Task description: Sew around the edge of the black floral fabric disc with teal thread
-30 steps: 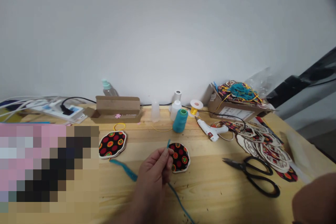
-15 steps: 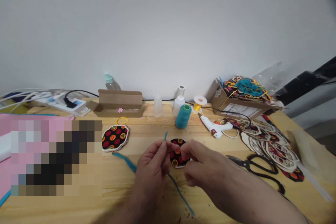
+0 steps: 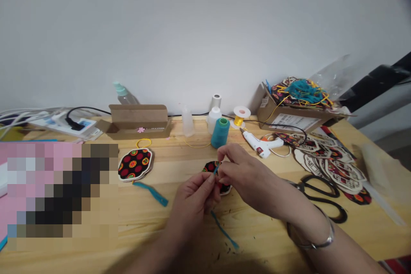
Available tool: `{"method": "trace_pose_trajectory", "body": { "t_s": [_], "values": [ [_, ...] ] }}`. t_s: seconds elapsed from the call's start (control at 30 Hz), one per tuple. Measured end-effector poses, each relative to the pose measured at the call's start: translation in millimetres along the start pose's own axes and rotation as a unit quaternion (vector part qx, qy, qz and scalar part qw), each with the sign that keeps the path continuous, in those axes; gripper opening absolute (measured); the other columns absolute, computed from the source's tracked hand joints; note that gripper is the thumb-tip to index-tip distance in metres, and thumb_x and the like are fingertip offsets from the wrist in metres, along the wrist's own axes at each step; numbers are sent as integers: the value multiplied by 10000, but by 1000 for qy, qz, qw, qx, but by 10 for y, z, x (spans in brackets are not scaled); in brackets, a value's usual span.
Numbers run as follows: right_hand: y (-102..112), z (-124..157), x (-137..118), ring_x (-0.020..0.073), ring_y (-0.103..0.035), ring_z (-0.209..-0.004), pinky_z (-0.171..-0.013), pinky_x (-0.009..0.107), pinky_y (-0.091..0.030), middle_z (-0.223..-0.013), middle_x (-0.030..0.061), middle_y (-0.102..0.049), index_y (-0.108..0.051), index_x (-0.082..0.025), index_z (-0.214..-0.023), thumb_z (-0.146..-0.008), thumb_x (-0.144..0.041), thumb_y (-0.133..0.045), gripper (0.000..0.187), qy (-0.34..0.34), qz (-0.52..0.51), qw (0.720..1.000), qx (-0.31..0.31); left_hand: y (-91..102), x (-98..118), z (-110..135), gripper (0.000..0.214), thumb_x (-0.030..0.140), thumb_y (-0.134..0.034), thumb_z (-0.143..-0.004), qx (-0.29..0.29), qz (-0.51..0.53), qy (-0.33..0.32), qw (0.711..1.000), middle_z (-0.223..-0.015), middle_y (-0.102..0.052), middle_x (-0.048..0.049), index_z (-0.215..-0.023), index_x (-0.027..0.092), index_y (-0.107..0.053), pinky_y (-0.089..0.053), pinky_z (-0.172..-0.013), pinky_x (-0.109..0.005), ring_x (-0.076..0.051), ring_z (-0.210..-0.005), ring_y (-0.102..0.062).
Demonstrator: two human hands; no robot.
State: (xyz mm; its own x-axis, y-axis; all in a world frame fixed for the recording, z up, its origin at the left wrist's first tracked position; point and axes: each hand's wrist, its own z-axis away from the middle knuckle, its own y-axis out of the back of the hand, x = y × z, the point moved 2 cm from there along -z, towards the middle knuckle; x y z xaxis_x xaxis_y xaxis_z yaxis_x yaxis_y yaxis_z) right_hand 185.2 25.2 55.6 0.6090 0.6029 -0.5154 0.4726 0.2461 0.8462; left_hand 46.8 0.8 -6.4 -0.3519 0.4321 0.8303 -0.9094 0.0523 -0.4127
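Note:
My left hand (image 3: 196,199) pinches a teal strand of thread (image 3: 225,232) between thumb and forefinger. Its short end pokes up above the thumb, and a longer tail trails down below over the table. Right against those fingertips is my right hand (image 3: 248,180), its fingers curled together at the strand's upper end; what they grip is hidden. Beneath both hands lies a black, red-dotted patterned piece (image 3: 210,165), partly covered. To the left rests a stack of similar scalloped pieces (image 3: 135,164) with a yellow loop on top and a teal tassel (image 3: 150,192) below.
Behind the hands stand a teal thread cone (image 3: 220,133), a yellow spool (image 3: 239,119) and a white glue gun (image 3: 263,142). Black scissors (image 3: 321,186) lie by my right forearm. Patterned pieces (image 3: 340,171) spread at right, before a full cardboard box (image 3: 289,120). An open box (image 3: 138,122) is back left.
My right hand has come in closer, its fingers now meeting the strand's upper end by my left fingertips. The upright end now leans right. The view has shifted slightly.

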Motion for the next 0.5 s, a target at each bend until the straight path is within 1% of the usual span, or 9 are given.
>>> {"method": "trace_pose_trajectory", "body": {
  "t_s": [0.13, 0.27, 0.5],
  "values": [
    [-9, -9, 22, 161, -432, -930, -768, 287, -400, -1049, 53, -442, -527, -157, -759, -828, -82, -436, 137, 6, 15, 1000, 5, 19, -36, -10, 179, 336, -649, -723, 19, -10, -4, 1000, -499, -462, 40, -714, 159, -671, -172, -417, -203, -68, -435, -294],
    [2, -13, 29, 165, -438, -940, -787, 292, -405, -1058, 57, -453, -523, -156, -751, -825, -76, -442, 136, 13, 24, 1000, 13, 26, -49, -12, 166, 325, -637, -734, 13, -27, -17, 999, -481, -409, 49, -695, 168, -673, -188, -431, -215, -79, -447, -280],
    [-6, -19, 65, 167, -441, -974, -819, 301, -405, -1076, 69, -466, -517, -160, -755, -826, -72, -455, 129, 24, 37, 998, 47, 15, -6, 11, 209, 362, -637, -730, 22, -90, -24, 995, -464, -370, 62, -699, 161, -685, -165, -428, -210, -69, -441, -259]
  ]
}}
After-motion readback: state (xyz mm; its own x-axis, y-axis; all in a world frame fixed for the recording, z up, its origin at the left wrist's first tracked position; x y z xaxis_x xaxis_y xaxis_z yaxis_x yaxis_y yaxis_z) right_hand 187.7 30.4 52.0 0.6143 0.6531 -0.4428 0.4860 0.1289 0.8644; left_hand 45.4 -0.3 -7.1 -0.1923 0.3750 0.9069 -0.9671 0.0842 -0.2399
